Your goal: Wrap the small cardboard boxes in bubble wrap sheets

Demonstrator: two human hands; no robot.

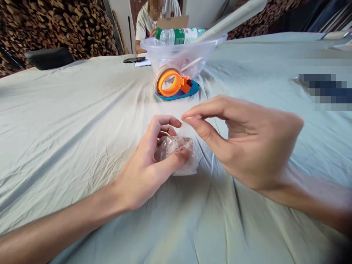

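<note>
My left hand (pixel 154 157) is wrapped around a small package in clear bubble wrap (pixel 191 167), its thumb pressed on the near side. What lies inside the wrap cannot be made out. Above and to the right of the package, my right hand (pixel 242 135) pinches the end of a thin, see-through strip of tape (pixel 187 128) between thumb and index finger. The strip reaches down toward the top of the wrap. Beyond both hands lies an orange and blue tape dispenser (pixel 192 88) with a roll of tape on it.
A translucent plastic basin (pixel 176 55) stands behind the dispenser, holding a green-labelled bottle (pixel 178 36) and a long white roll (pixel 233 20). A phone (pixel 134 59) and a black case (pixel 49 58) lie at the far left. A person (pixel 143 27) sits across the cloth-covered table (pixel 68 110).
</note>
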